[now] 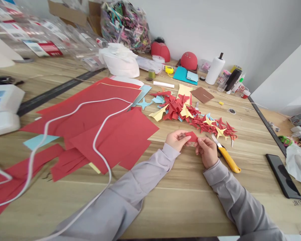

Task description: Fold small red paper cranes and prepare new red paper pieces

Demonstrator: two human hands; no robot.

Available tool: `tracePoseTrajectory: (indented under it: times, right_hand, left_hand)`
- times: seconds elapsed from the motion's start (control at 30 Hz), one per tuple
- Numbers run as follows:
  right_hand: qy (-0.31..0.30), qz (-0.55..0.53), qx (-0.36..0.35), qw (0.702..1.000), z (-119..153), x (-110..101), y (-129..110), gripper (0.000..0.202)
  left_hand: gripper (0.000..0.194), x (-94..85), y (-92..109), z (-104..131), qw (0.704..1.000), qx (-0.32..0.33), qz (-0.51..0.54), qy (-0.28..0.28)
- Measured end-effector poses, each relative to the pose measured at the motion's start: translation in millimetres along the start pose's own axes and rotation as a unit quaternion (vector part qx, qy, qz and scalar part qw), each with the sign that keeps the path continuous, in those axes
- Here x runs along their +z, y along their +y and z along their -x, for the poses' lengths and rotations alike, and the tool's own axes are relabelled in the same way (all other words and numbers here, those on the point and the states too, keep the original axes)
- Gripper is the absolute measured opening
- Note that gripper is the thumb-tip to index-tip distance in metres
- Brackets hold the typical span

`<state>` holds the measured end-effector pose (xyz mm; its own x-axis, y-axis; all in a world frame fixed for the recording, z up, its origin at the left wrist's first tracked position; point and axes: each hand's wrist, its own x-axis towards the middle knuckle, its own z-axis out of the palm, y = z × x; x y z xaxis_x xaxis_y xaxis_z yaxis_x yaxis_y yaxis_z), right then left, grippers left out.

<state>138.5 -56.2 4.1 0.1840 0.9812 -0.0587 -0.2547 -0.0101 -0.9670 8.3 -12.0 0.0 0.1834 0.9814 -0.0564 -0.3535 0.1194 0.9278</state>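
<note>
Between my two hands is a small folded piece of red paper (191,136). My left hand (177,140) pinches its left side between thumb and fingers. On its lower right edge, the thumb and fingertips of my right hand (207,149) are closed. Just beyond lies a long heap of folded paper stars (174,107), mostly red with some yellow and light blue. A yellow utility knife (228,158) rests beside my right hand, its blade pointing away from me. Large red paper sheets (115,134) are spread to the left of my left forearm.
A white cable (98,137) loops over the red sheets. At the right lies a black phone (283,175). Orange-handled scissors (233,138) sit at the heap's right end. Brown paper (202,94), a white bottle (215,70) and a bag of colourful scraps (126,26) are farther back.
</note>
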Motion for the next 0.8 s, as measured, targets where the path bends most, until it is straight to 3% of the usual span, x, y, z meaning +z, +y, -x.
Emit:
tracePoseTrajectory:
  times: [0.17,0.27,0.47,0.8]
  right_hand:
    - [-0.065,0.092,-0.002,0.994,3.3,1.1,0.8,0.028]
    - [-0.084,0.103,0.0,0.991,3.5,1.9,0.6,0.031]
    - [-0.078,0.071,-0.016,0.994,2.3,1.5,0.6,0.039]
    - [-0.083,0.06,-0.008,0.995,1.7,1.3,0.5,0.037]
  left_hand:
    - [0.039,-4.2,3.5,-3.3,0.998,0.006,-0.01,0.059]
    - [0.042,-4.6,2.7,-2.6,0.999,0.022,-0.005,0.035]
    - [0.059,-2.5,0.5,4.7,0.994,0.081,-0.03,-0.064]
    - [0.038,-3.6,-1.5,3.1,0.996,0.077,-0.002,-0.051]
